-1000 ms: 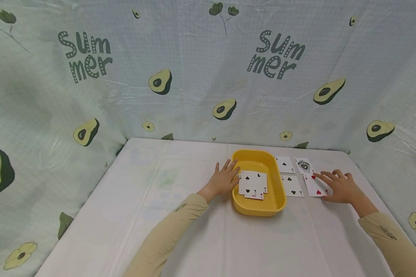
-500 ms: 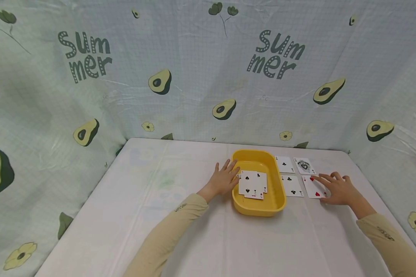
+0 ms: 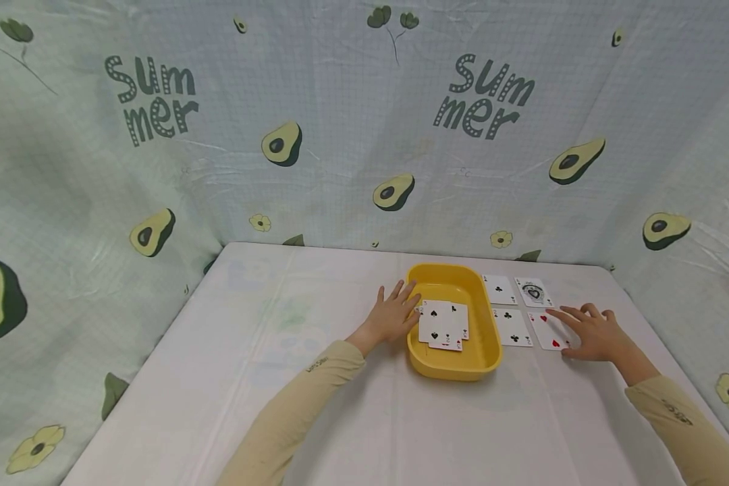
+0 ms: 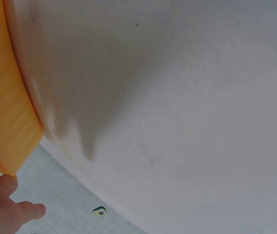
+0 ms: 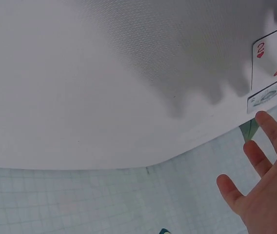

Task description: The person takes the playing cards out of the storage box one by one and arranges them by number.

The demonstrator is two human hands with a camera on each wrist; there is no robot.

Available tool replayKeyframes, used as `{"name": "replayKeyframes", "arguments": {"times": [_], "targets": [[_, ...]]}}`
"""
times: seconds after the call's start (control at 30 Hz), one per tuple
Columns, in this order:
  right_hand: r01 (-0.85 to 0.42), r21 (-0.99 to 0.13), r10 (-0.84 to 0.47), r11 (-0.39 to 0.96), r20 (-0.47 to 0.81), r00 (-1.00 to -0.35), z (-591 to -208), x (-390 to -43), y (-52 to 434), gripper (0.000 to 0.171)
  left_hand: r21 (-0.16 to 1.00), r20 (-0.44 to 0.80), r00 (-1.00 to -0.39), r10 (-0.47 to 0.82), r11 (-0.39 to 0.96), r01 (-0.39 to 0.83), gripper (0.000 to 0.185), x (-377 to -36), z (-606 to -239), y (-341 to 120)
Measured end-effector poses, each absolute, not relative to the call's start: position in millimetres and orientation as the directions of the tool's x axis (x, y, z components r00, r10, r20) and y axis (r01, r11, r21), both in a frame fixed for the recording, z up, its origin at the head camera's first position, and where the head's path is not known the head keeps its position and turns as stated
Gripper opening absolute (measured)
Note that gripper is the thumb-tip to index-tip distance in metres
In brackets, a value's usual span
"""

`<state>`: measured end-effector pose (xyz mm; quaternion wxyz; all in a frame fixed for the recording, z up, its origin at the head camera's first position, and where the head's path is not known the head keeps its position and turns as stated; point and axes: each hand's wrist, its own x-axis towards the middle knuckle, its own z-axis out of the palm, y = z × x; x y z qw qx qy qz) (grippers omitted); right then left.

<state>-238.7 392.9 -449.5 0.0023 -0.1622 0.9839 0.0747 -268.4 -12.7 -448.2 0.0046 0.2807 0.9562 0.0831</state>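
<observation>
While the red card [image 3: 549, 330] lies flat on the tabletop [image 3: 340, 418] beside the yellow tray [image 3: 482, 354], it is touched by straight fingers.
The right hand [image 3: 592, 332] seems spread open on it; the left hand [image 3: 391, 314] rests open against the tray. The card is best slid gently, then lifted at one edge.

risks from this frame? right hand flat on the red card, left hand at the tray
1. The right hand lies flat on the two of hearts; a flat card gives no edge to pinch, so it may slide.
2. That card sits close beside the club card and the ace of spades; a slide could knock them askew.
3. The left hand rests against the yellow tray; a push could shift the cards stacked in it.
</observation>
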Motion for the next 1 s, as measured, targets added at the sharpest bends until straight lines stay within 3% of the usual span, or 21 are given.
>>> {"name": "replayKeyframes", "arguments": {"times": [0.4, 1.0], "targets": [[-0.327, 0.130, -0.338, 0.936, 0.075, -0.938, -438.2, -241.2, 384.9, 0.072, 0.163, 0.043, -0.841, 0.539, 0.827, 0.539, 0.047, -268.9, -449.8, -12.7], [-0.443, 0.037, -0.443, 0.896, 0.146, -0.884, -416.7, -234.8, 316.3, 0.059, 0.155, 0.059, -0.837, 0.544, 0.824, 0.546, 0.047, -270.2, -451.0, -12.5]]}}
